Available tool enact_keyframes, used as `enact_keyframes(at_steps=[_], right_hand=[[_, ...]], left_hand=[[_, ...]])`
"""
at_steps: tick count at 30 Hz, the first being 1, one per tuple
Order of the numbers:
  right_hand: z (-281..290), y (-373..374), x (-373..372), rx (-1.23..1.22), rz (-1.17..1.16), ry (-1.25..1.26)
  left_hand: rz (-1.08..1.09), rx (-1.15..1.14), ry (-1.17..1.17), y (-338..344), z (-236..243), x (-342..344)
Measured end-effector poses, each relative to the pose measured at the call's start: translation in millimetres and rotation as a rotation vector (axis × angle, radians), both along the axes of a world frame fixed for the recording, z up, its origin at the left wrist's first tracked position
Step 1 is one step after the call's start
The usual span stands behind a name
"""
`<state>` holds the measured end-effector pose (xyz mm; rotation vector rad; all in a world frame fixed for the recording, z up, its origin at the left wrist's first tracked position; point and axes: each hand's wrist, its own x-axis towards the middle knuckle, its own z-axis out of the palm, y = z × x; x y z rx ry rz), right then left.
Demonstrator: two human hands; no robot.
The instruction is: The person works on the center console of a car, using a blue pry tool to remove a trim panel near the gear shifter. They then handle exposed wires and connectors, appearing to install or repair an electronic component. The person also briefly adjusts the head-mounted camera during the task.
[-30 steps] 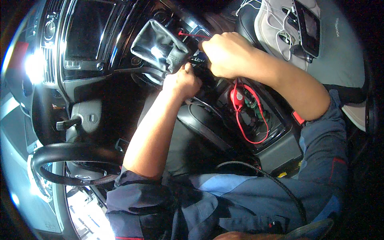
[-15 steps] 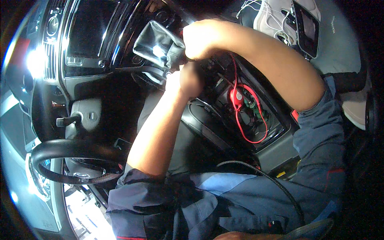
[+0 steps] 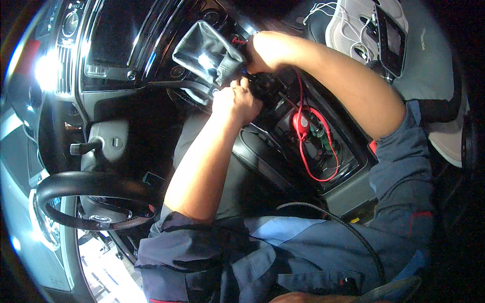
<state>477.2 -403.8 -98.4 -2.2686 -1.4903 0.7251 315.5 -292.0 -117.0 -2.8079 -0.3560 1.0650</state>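
A dark leather gear-lever boot is lifted away from the centre console of a car, its wide end toward the dashboard. My left hand is closed beside the boot's narrow lower end, fingers curled; what they grip, if anything, is hidden. My right hand reaches round from the far side and bends in close to the boot's right edge. Its fingers are turned away and out of sight. Between the hands lies the dark console opening. A short red wire shows beside my right hand.
An open console compartment holds a looped red cable and a green wire bundle. The steering wheel is at left. A black tablet-like device and white cables rest on the far seat. A black braided hose crosses near my body.
The view has shifted slightly. My right hand sits a little farther right of the boot, uncovering the red wire. My left hand's fingers now show more plainly at the boot's lower end.
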Motion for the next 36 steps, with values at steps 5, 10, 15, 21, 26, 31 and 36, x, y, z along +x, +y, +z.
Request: enact_keyframes(at_steps=[5, 10, 15, 21, 26, 31, 36], right_hand=[[1.9, -14.6, -4.2, 0.074, -0.063, 0.032], [0.0, -24.5, -3.4, 0.133, -0.054, -0.002], [-4.4, -27.7, -2.3, 0.15, -0.042, -0.009], [-3.8, -31.4, -7.5, 0.122, -0.128, 0.039], [7.5, -45.7, -14.6, 0.181, -0.201, 0.007], [23.5, -54.6, -18.6, 0.208, -0.205, -0.127], [45.8, -51.8, -16.8, 0.138, -0.233, -0.211]], left_hand=[[0.124, -0.018, -0.038, -10.7, 17.0, 0.9], [0.045, -0.005, -0.033, -12.9, 26.0, 1.1], [0.018, 0.023, -0.138, -19.7, 21.0, -9.3], [0.062, 0.007, -0.116, -19.6, 20.9, -7.2], [0.078, -0.028, -0.141, -20.3, 23.8, -8.5], [0.111, -0.074, -0.19, -20.9, 24.7, -10.2], [0.092, -0.081, -0.259, -19.6, 18.9, -15.8]])
